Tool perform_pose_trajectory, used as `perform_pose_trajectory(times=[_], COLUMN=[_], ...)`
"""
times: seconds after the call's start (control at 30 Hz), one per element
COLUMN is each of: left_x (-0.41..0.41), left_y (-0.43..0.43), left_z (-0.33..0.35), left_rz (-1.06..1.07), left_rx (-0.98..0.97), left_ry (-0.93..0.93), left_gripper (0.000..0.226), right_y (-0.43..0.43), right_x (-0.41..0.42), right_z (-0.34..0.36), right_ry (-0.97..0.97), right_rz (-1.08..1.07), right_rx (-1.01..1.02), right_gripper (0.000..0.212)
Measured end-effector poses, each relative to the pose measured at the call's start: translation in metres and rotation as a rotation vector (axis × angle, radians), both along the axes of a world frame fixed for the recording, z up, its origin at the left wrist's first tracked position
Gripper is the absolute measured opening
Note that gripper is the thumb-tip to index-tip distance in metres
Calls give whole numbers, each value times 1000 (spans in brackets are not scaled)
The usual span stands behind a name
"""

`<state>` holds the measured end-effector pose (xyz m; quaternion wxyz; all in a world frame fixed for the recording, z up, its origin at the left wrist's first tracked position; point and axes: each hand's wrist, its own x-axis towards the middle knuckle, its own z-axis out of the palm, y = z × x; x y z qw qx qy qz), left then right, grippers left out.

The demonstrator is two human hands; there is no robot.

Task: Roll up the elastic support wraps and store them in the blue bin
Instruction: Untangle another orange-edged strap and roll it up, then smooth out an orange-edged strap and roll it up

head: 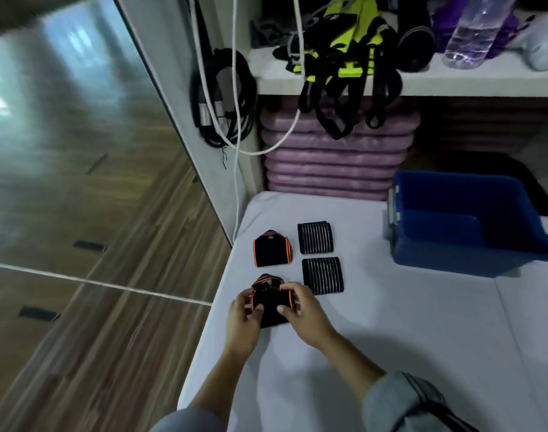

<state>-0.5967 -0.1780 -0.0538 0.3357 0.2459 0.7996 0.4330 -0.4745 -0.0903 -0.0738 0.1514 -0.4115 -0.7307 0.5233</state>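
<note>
On the white table [391,338] lie several elastic wraps. A black wrap with orange edging [271,302] is gripped from both sides: my left hand [243,318] holds its left edge, my right hand [300,310] its right edge, thumbs on top. A second orange-edged wrap [272,251] lies just behind it. Two black grey-striped wraps [315,237] [322,275] lie to the right. The blue bin [472,244] stands open at the table's far right; no wrap shows inside it.
Beyond the table is a stack of purple mats [335,157] under a white shelf [453,81] with straps, a yellow-black harness [347,42] and a plastic bottle [475,29]. Black cables [223,98] and a white cord hang at the left. Wooden floor lies left of the table.
</note>
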Motion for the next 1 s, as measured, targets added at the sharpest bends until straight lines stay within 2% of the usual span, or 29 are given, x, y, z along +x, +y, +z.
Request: perform_pose_trajectory(times=[0.13, 0.3, 0.6, 0.7, 0.83, 1.0], left_x=[-9, -14, -13, -10, 5, 53], left_y=[15, 15, 10, 10, 18, 37], left_z=[-4, -8, 1, 10, 25, 35], left_rz=[-100, -243, -224, -213, -327, -526], left_rx=[-34, -151, -131, -103, 51, 173], left_ry=[32, 222, 245, 390, 687, 752], left_gripper=[47, 51, 55, 53, 33, 28], right_y=[10, 3, -5, -8, -11, -13], right_x=[-16, -25, -15, -5, 30, 100], right_z=[-7, -12, -3, 5, 15, 17], right_ry=[-58, -91, -31, -5, -11, -232], right_rz=[-31, -57, -93, -107, -207, -318], right_rx=[41, 124, 193, 233, 368, 585], right_gripper=[42, 47, 46, 40, 34, 43])
